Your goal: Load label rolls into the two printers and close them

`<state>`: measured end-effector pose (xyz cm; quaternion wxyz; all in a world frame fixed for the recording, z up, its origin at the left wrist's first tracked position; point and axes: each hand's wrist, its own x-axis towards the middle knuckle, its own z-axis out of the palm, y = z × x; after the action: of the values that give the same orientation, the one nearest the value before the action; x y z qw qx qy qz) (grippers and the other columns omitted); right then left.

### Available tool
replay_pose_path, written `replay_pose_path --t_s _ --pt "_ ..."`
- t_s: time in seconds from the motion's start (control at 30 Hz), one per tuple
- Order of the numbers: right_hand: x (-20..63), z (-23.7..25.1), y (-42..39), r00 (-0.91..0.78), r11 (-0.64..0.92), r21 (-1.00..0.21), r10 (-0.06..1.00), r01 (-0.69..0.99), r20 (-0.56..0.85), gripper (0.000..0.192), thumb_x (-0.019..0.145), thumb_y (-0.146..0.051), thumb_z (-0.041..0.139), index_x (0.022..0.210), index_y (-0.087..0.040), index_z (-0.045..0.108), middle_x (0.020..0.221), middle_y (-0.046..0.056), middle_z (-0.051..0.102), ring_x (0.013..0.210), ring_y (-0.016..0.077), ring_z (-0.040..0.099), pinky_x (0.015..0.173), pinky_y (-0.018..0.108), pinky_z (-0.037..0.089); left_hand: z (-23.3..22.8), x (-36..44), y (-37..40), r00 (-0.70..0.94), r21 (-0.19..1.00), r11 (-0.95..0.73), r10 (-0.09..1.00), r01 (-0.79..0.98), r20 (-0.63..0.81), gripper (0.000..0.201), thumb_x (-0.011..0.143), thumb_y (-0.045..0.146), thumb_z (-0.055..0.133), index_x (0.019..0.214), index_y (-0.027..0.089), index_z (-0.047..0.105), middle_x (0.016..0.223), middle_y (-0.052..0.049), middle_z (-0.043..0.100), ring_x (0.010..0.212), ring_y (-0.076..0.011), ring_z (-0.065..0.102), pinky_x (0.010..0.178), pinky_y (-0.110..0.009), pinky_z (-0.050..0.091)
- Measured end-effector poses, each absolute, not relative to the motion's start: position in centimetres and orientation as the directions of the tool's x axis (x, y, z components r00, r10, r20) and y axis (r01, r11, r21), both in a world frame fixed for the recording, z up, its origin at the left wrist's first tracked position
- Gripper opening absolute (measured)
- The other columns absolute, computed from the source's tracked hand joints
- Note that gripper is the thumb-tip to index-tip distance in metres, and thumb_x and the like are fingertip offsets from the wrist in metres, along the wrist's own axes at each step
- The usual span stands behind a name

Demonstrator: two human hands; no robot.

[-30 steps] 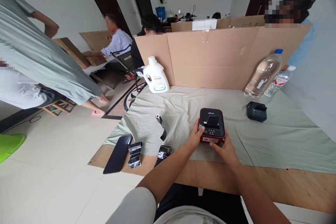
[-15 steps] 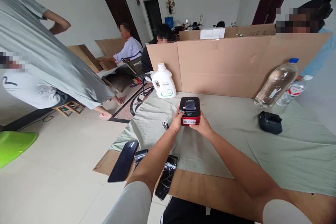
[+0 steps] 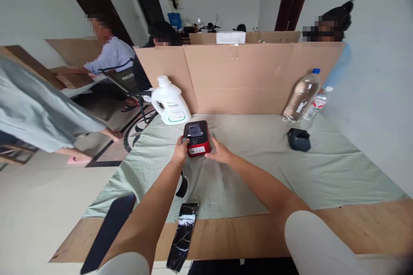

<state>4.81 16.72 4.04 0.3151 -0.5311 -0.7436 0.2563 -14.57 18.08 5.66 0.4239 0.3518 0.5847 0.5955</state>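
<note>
A small red and black box-shaped device [image 3: 196,137] stands on the pale green cloth [image 3: 251,167], close in front of a white jug [image 3: 169,102]. My left hand [image 3: 180,149] grips its left side and my right hand [image 3: 217,154] grips its right side, both arms stretched far forward. A black strip of shiny film [image 3: 182,235] lies near the table's front edge between my arms. A black phone [image 3: 108,232] lies at the front left corner.
A cardboard wall [image 3: 245,78] stands along the back of the table. Two clear water bottles [image 3: 301,96] lean at the back right, with a small dark device [image 3: 299,139] in front of them. People sit beyond the wall and one stands at the left.
Both hands have carried the red device away from me, from near the front edge to the back of the cloth beside the white jug.
</note>
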Motion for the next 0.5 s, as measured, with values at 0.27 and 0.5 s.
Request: replay_pose_path --t_s 0.27,0.5 --pt "26.5 7.3 15.9 0.323 -0.181 -0.412 0.895 0.893 0.306 0.072 0.078 -0.042 0.064 0.138 -0.011 0.041 0.153 0.025 0.022 0.141 0.0413 0.014 0.108 0.062 0.016 7.4 -9.5 11.5 -0.272 0.762 -0.29 0.812 0.579 0.516 0.054 0.077 0.028 0.063 0.126 0.017 0.046 0.135 -0.013 0.045 0.133 -0.0282 0.037 0.114 -0.046 0.025" --pt "37.4 6.7 13.7 0.768 -0.704 -0.396 0.64 0.589 0.003 0.114 0.061 -0.068 0.069 0.149 -0.019 0.016 0.146 0.028 0.03 0.134 0.045 0.031 0.102 0.057 0.028 2.6 -0.5 4.0 0.339 0.569 -0.457 0.889 0.684 0.306 0.052 0.09 0.028 0.044 0.141 0.018 0.037 0.15 -0.013 0.036 0.142 -0.0262 0.027 0.114 -0.048 0.027"
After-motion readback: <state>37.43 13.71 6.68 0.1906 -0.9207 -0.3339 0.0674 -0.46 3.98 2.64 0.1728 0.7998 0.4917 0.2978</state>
